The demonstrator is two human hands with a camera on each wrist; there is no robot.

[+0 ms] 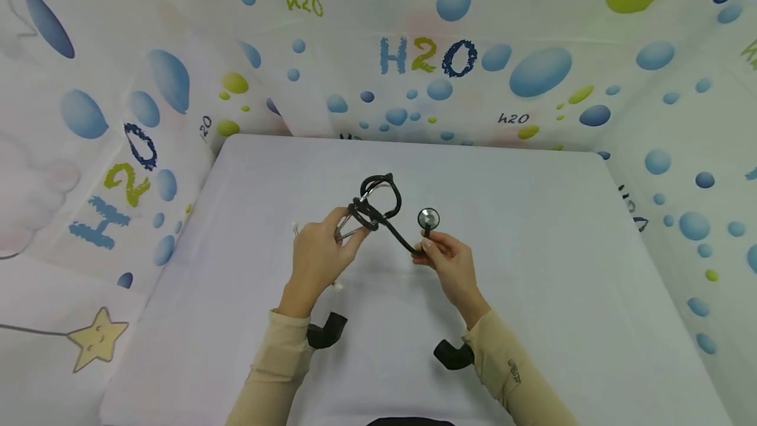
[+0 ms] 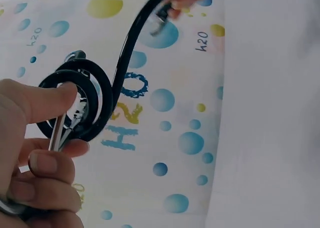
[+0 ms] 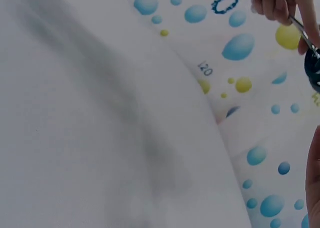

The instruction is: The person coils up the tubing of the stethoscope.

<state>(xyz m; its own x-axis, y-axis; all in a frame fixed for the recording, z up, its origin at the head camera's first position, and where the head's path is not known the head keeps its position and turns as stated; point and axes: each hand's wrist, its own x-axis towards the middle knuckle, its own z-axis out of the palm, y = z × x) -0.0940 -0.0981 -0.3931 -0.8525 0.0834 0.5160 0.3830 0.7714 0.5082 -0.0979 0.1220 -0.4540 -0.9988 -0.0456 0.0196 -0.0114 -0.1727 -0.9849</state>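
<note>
A stethoscope with black tubing and a silver chest piece is held up above the white table by both hands. The left hand grips its metal ear tubes, where the black tubing is wound in loops; in the left wrist view the thumb presses against the coil. Pale ear tips show beside that hand in the head view. Farther right, the right hand pinches the tubing just below the chest piece, whose round face points toward the head camera. A stretch of tubing spans between the hands. Only a sliver of the right hand shows in its own wrist view.
The white table has rounded corners. Behind it and at both sides hangs a white cloth printed with blue and green drops and H2O lettering. Black wrist mounts stick out from both beige sleeves.
</note>
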